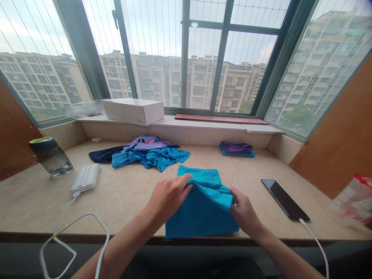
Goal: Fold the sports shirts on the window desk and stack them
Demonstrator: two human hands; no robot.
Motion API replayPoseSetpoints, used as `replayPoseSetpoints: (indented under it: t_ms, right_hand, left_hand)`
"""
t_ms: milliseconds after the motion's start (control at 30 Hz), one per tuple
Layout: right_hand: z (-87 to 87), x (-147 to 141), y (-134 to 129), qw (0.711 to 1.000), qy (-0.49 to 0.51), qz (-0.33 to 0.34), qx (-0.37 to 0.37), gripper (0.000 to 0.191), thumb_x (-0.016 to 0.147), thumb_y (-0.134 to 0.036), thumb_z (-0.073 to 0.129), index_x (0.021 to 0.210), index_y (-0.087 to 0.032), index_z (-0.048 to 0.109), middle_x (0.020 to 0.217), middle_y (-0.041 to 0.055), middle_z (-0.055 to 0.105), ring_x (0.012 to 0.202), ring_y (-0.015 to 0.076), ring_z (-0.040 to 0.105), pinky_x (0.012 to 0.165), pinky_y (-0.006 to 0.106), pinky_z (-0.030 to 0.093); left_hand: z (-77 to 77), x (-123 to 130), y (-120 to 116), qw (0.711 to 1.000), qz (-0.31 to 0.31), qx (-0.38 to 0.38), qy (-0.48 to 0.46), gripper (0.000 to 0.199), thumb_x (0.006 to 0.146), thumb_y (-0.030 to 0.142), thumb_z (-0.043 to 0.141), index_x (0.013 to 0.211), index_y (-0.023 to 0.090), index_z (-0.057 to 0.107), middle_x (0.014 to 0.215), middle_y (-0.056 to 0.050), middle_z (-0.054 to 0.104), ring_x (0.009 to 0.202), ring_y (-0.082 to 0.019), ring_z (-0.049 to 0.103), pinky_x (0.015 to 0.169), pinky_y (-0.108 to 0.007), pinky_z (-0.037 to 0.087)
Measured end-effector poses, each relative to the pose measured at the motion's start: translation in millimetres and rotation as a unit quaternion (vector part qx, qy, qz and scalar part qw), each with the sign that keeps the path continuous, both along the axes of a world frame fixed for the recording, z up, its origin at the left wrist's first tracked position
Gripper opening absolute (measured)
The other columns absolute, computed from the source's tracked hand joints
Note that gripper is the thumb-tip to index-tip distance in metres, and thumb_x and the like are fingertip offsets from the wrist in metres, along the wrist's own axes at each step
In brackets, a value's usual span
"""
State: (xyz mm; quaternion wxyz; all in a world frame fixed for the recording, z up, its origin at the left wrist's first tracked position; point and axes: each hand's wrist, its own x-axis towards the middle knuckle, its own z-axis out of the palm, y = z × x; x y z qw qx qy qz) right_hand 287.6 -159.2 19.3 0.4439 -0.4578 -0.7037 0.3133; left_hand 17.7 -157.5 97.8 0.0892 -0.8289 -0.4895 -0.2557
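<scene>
A bright blue cloth garment (200, 217), partly folded, lies at the front edge of the counter. Its upper layer is lifted and creased between my hands. My left hand (171, 193) pinches the layer at its left side, thumb and fingers closed on the fabric. On the right, my right hand (244, 209) grips the corner of the same layer, its fingertips partly hidden by the cloth. Behind lies a loose heap of blue clothes (151, 157) with a lilac garment (148, 142) on top. A folded purple and blue stack (236, 148) sits at the back right.
A water bottle (52, 157) and a white power bank (85, 178) with a looping cable stand on the left. A phone (285, 199) on a charging cable and a plastic bag (353, 201) lie on the right. A white box (133, 110) rests on the windowsill.
</scene>
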Motion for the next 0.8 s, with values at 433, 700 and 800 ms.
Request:
replayPoseSetpoints:
  t_ms: [433,700,800]
  right_hand:
    - [-18.8,0,123,0.924,-0.317,-0.206,0.064,0.046,0.093,-0.026,0.055,0.137,-0.016,0.056,0.117,0.0151,0.069,0.108,0.0305,0.064,0.091,0.040,0.049]
    - [-25.8,0,156,0.936,-0.306,-0.144,0.101,0.027,0.090,-0.020,0.056,0.115,-0.020,0.067,0.113,0.0109,0.071,0.107,0.0283,0.065,0.094,0.042,0.051]
    - [-24.9,9,170,0.934,-0.259,-0.225,0.099,0.040,0.091,-0.026,0.056,0.129,-0.017,0.061,0.124,0.0153,0.067,0.116,0.0314,0.062,0.099,0.048,0.050]
  left_hand:
    - [-74.3,9,145,0.983,-0.122,-0.086,0.104,0.045,0.096,0.033,0.060,0.140,0.021,0.056,0.149,-0.010,0.054,0.137,-0.029,0.049,0.117,-0.042,0.036]
    - [-100.2,0,146,0.972,-0.094,-0.151,0.150,0.053,0.104,0.048,0.037,0.149,0.023,0.048,0.160,-0.008,0.041,0.146,-0.026,0.040,0.121,-0.042,0.031]
    - [-101.5,-3,150,0.974,-0.083,-0.151,0.149,0.054,0.104,0.048,0.035,0.148,0.020,0.049,0.159,-0.010,0.040,0.148,-0.026,0.036,0.122,-0.044,0.028]
